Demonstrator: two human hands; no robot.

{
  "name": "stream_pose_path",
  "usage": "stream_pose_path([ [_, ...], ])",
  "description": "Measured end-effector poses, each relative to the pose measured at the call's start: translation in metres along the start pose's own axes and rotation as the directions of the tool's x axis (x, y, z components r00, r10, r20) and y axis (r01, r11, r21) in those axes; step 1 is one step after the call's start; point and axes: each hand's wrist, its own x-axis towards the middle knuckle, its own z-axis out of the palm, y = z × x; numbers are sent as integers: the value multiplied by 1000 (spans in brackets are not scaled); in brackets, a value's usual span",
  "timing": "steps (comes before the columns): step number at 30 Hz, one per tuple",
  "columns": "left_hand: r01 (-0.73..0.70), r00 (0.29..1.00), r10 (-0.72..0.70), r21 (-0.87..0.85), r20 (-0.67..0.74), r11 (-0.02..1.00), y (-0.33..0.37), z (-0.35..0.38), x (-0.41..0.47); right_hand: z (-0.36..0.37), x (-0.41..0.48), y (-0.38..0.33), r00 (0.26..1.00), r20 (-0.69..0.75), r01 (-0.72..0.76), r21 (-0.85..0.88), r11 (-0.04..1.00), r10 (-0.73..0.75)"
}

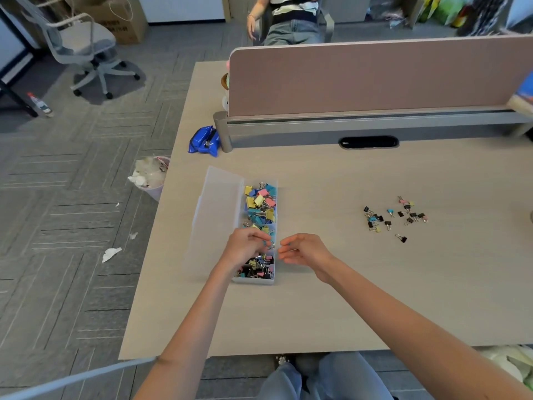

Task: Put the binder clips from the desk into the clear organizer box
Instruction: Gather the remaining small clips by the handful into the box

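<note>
My left hand point(248, 247) hangs over the middle of the clear plastic organizer box point(253, 280), fingers curled tight. There's a bluish glint at the tips, but I can't tell whether I'm pinching a clip or only hovering over those already inside. My right hand point(302, 250) sits just beside the box's right wall, fingers loosely curled, with nothing in them that I can make out.

If I do have a clip, the risk is letting go so close to that right wall: it could strike the rim and skip out onto the pale wood counter point(317, 313). The far compartment is heaped with large coloured clips point(259, 203), so anything dropped there may slide off the pile. The box looks light, and its open lid point(219, 203) lies toward the counter's left edge. A nudge from my left wrist could push it that way, with the waste bin point(153, 177) below.

The small loose binder clips point(374, 218) lie scattered well apart to the right. I think grabbing several at once would likely shed some.
</note>
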Motion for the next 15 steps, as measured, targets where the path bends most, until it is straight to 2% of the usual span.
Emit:
stream_pose_path([
  [10, 27, 991, -22, -33, 135, 999, 40, 100, 33, -94, 6, 1, 986, -165, -18, 130, 991, 40],
  [15, 40, 984, -35, -21, 174, 999, 58, 168, 53, -165, 11, 8, 968, -248, -16, 125, 992, 47],
])
